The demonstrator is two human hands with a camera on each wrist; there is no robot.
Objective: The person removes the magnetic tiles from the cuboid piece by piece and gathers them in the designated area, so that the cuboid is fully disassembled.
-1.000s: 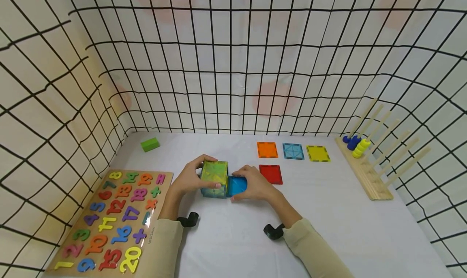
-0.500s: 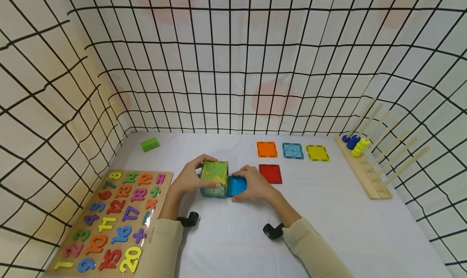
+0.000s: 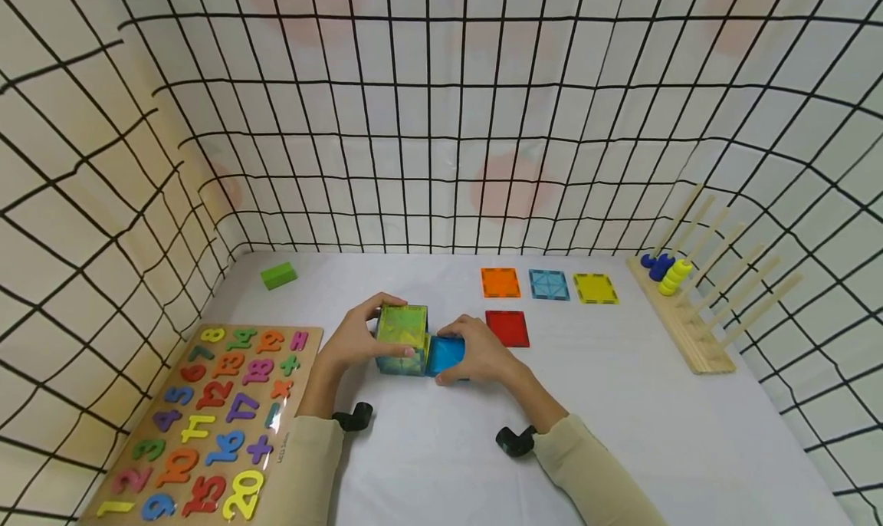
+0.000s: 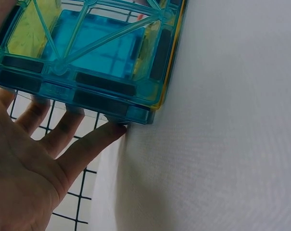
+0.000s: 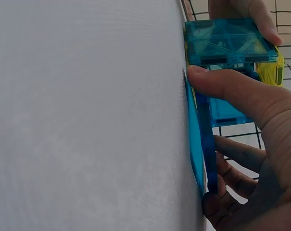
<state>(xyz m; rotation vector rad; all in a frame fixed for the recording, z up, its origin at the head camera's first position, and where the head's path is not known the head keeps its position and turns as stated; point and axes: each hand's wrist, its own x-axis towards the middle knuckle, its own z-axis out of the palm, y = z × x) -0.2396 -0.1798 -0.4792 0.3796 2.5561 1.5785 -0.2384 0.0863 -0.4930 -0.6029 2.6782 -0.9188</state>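
A see-through cube of magnetic tiles (image 3: pixel 402 338), yellow-green on top with light blue sides, stands on the white cloth. My left hand (image 3: pixel 355 340) grips it, thumb along the near side and fingers at the back left. In the left wrist view, the fingertips touch the edge of a light blue tile (image 4: pixel 102 98). My right hand (image 3: pixel 484 352) holds a blue magnetic tile (image 3: pixel 446 355) between thumb and fingers, low beside the cube's right side. In the right wrist view this blue tile (image 5: pixel 208 144) appears nearly edge-on, close over the cloth.
Loose orange (image 3: pixel 500 283), light blue (image 3: pixel 549 284), yellow (image 3: pixel 596 288) and red (image 3: pixel 507 329) tiles lie at the back right. A wooden peg board (image 3: pixel 683 323) with rings stands far right. A number puzzle board (image 3: pixel 303 373) lies left, a green block (image 3: pixel 279 276) behind it.
The head view has shifted slightly. A sliver of yellow now shows between the cube and the blue tile, and the right hand sits marginally nearer the front. Both hands keep their hold.
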